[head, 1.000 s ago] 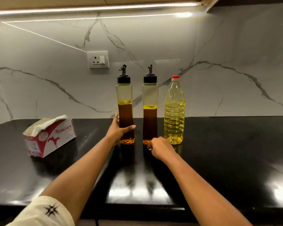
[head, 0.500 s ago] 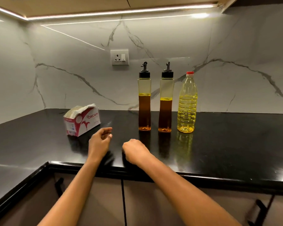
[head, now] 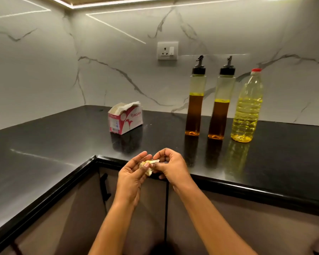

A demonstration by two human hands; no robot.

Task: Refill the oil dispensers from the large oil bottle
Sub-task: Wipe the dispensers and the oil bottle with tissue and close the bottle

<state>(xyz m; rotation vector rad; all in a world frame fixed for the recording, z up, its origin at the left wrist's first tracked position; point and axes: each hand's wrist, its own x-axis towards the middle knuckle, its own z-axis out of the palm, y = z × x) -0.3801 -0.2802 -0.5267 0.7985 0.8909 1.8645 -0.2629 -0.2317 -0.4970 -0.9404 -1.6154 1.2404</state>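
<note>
1. two oil dispensers stood upright side by side toward the back edge of the glossy black surface (head: 284,162). both were tall clear bottles with black caps and thin pour spouts.
2. the left dispenser (head: 195,100) held dark amber oil to a little over halfway, with a thin yellow band at the oil line. the right dispenser (head: 221,111) looked the same, its oil line slightly lower.
3. the large oil bottle (head: 247,115) stood just to the right of the right dispenser, not touching it. it was ribbed clear plastic with a red cap on and pale yellow oil well up its body.
4. the left hand (head: 131,175) hung palm up over the front edge, near the surface's inner corner. its fingers were lightly curled and its tips nipped a crumpled pale scrap (head: 149,165).
5. the right hand (head: 171,167) met it from the right, fingers curled, thumb and forefinger pinching the same scrap.
6. a red-and-white tissue box (head: 126,119) stood open, well to the left of the dispensers. a white socket (head: 167,50) sat on the marble wall above.
</note>
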